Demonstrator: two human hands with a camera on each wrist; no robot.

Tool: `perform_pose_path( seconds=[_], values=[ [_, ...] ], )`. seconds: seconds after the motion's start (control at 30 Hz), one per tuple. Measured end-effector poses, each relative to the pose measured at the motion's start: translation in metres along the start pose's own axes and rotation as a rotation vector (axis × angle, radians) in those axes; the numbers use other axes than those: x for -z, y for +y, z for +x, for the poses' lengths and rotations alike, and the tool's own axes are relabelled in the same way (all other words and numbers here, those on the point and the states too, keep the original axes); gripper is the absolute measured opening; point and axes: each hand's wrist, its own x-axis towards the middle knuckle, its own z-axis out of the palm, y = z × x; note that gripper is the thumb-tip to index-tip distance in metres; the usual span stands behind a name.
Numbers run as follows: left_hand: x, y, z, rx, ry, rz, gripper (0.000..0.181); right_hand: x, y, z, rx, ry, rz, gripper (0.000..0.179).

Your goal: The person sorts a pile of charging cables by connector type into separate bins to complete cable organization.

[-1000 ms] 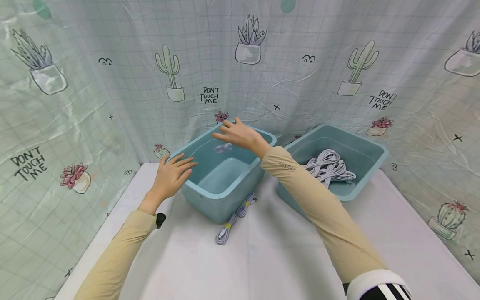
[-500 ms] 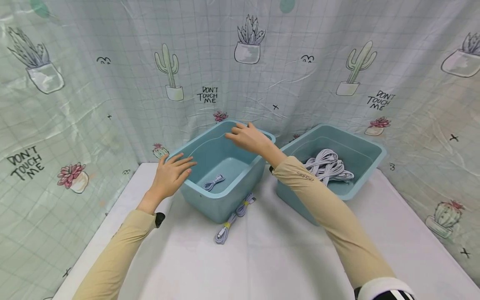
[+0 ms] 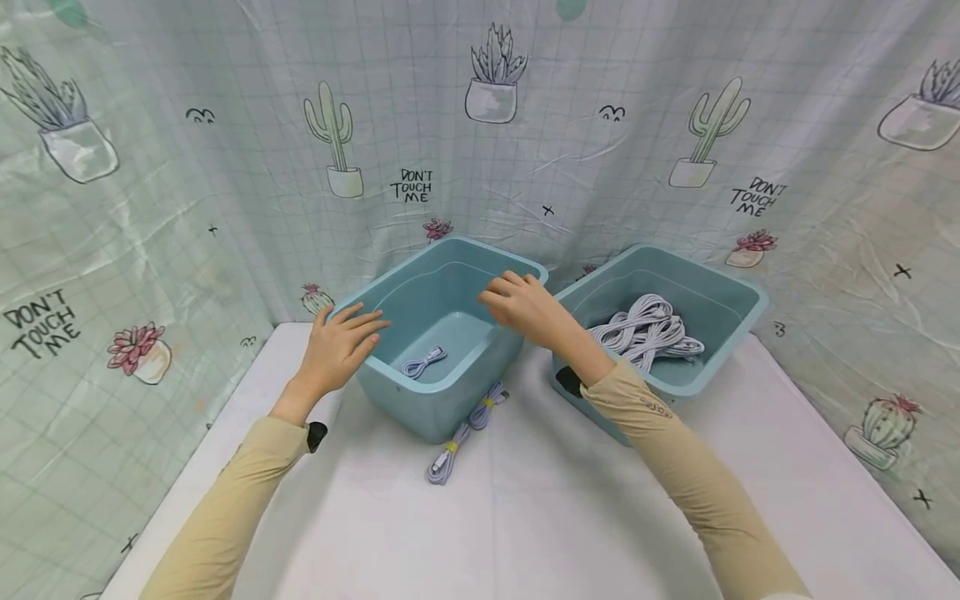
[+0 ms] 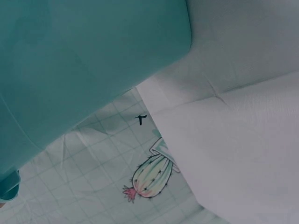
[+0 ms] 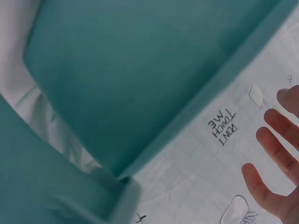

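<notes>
In the head view, my left hand (image 3: 337,350) rests at the near-left rim of the left blue bin (image 3: 408,417), its fingers spread and holding nothing. My right hand (image 3: 528,312) hovers by that bin's right rim, fingers loosely bent. Nothing is between those fingers (image 5: 273,144) in the right wrist view. A coiled white USB cable (image 3: 424,362) lies on the left bin's floor near the front. Outside, beside the bin's near corner, two more bundled cables, a nearer one (image 3: 447,454) and a farther one (image 3: 489,406), lie on the table, each with a yellow tie.
A second blue bin (image 3: 723,308) stands to the right, with a pile of bundled white cables (image 3: 648,329) inside. Both bins sit on a white-covered table (image 3: 525,517). A cactus-print curtain (image 3: 570,150) surrounds the back and sides.
A blurred cable was in the air below my right hand, then appeared on the left bin's floor. My right hand has moved right and nearer. My left hand has stayed about the same.
</notes>
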Motion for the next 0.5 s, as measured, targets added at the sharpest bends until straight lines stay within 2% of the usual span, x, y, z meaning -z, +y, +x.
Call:
perform_pose_path(
  seconds=[0.5],
  values=[
    [0.002,0.001,0.0,0.005,0.001,0.004,0.032,-0.007,-0.032,-0.067,0.069,0.076,0.023,0.025]
  ],
)
